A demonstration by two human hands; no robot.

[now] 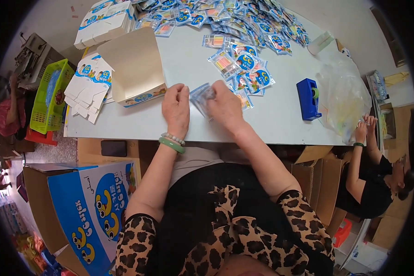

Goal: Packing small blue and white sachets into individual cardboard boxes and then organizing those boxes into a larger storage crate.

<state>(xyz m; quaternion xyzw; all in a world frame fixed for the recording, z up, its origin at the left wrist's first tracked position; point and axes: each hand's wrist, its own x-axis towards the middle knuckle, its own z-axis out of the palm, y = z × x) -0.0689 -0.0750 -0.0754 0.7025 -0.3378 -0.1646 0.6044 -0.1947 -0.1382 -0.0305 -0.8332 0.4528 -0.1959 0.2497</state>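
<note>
While a co-worker in a pink top [9, 112] sits at the left edge of the scene, a yellow-green basket [40, 124] stands beside the table [271, 115], with blue things in it. Nearer, below the table's left part, is a large blue-and-white cardboard carton [62, 207]. On the table's left side lie loose folded cartons [85, 92], white with blue print, and farther off a thick stack of flat cartons [106, 27]. Just right of these stands an open box [135, 64], its pale inside showing.

Right beside the box is the left hand [175, 108], its fingers curled inward; whether they grip anything I cannot tell. Between the two hands, above the table's near part, is a blue-and-clear packet [199, 99], and the right hand [225, 108] holds it in closely bent fingers. Just beyond and to the right lies a small heap of packets [250, 69], with a large heap [262, 23] at the far side. Farther right stand a blue tape dispenser [308, 99] and a clear plastic bag [342, 96], with a black-clad co-worker [370, 188] at the right edge.
</note>
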